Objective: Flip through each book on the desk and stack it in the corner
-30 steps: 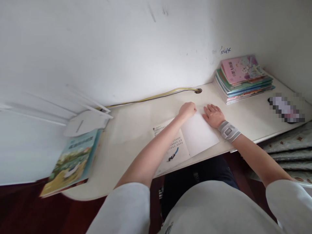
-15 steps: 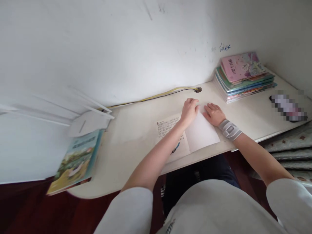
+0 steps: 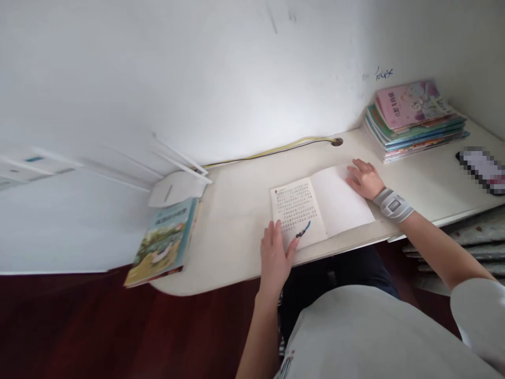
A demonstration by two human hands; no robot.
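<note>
We wear a pale grey short-sleeved top, dark trousers and a grey wristband (image 3: pixel 393 206) with a small screen.

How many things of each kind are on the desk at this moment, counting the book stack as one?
Open booklet under both the left hand and the right hand: 1
Illustrated book lying alone: 1
Stack of books: 1
White router with antennas: 1
Cable along the wall: 1
Blurred-out object: 1
Total: 6

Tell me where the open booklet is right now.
The open booklet lies on the white desk, centre-right in the head view, between the left hand and right hand.
</note>
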